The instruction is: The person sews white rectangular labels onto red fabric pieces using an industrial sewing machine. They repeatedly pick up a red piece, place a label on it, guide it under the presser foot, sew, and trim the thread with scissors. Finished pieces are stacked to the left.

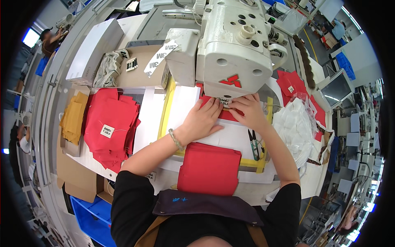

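Under the head of a white sewing machine point(232, 61), a red fabric piece point(227, 115) lies on the work surface with a small white printed label point(224, 101) on it. My left hand point(201, 121) rests flat at the label's left side, fingers stretched out over the red fabric. On the other side, my right hand point(249, 113) has its fingers bent and closed at the label's right edge. The needle area is hidden by the machine head. Close to my body sits a folded red fabric stack point(210, 168). Thread snips point(253, 145) lie beside my right forearm.
At left are a labelled red fabric pile point(109, 127), yellow-orange pieces point(73, 119) and a cardboard box point(142, 61) holding labels. A clear bag of white pieces point(294, 129) and more red fabric point(291, 84) lie at right. A blue crate point(92, 222) stands lower left.
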A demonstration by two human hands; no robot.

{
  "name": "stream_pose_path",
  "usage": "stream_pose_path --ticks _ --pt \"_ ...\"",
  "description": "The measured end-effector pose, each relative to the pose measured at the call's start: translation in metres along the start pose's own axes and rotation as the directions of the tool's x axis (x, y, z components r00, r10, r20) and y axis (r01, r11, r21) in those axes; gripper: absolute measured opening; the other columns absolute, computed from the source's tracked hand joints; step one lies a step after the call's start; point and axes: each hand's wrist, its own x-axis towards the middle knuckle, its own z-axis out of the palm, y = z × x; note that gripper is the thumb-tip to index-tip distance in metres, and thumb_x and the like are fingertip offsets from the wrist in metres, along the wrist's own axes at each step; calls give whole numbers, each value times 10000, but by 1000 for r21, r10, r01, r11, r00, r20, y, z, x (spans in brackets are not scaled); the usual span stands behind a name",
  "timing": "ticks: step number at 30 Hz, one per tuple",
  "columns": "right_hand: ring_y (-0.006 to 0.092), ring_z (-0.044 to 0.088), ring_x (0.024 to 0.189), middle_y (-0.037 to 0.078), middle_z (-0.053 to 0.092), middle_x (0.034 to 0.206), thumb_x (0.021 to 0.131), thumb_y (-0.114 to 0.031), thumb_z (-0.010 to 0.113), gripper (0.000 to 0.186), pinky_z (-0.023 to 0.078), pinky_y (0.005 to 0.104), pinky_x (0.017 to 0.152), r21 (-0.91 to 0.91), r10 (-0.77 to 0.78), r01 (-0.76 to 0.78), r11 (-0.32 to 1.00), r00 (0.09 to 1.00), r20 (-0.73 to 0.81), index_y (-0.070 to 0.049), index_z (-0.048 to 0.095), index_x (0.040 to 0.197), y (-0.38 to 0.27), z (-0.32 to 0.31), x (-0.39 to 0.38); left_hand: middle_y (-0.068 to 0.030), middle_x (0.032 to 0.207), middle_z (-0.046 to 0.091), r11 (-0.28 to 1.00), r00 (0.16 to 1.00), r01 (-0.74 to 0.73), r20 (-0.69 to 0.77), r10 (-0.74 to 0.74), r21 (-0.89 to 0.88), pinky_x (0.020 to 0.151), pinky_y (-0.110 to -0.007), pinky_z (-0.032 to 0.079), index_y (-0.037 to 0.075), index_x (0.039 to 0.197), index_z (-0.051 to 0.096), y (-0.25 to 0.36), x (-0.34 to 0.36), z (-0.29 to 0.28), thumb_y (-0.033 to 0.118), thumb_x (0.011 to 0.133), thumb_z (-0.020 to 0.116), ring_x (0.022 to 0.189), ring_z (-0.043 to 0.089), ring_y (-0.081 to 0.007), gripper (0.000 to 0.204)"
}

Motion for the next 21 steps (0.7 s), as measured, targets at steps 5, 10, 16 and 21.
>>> stream_pose_path --ticks 5,10,16,21 --pt "232 561 1057 28 654 1122 765 -205 726 259 385 403 925 -88 -108 114 990 992 68 -94 675 993 -4 -4 -6 -123 1323 553 993 999 -7 42 11 -114 1023 -432 360 39 1263 550 -10 5 -5 476 849 629 1275 463 -262 608" --pt "263 559 1090 80 616 1134 771 -185 710 385 363 438 1022 38 -45 41 998 995 90 -86 630 1134 -3 7 -7 -101 1323 547 982 996 -46 67 59 -184 1040 -438 355 70 1281 531 -23 5 -8 439 853 638 1266 461 -254 574" --pt "243 549 1136 81 606 1219 826 -179 657 414 379 435 1005 -4 -95 97 995 986 140 -85 607 1226 -5 9 -4 -118 1351 530 969 995 -37 86 60 -244 1075 -467 333 34 1333 501 -41 -4 -8 468 848 640 1284 451 -272 665" --pt "228 546 1121 68 607 1193 832 -158 638 396 379 408 976 14 -127 127 992 983 131 -101 615 1223 -6 13 0 -169 1344 519 988 996 61 69 -52 -142 1098 -469 307 -47 1304 506 -43 -4 -6 568 849 605 1297 426 -300 771"
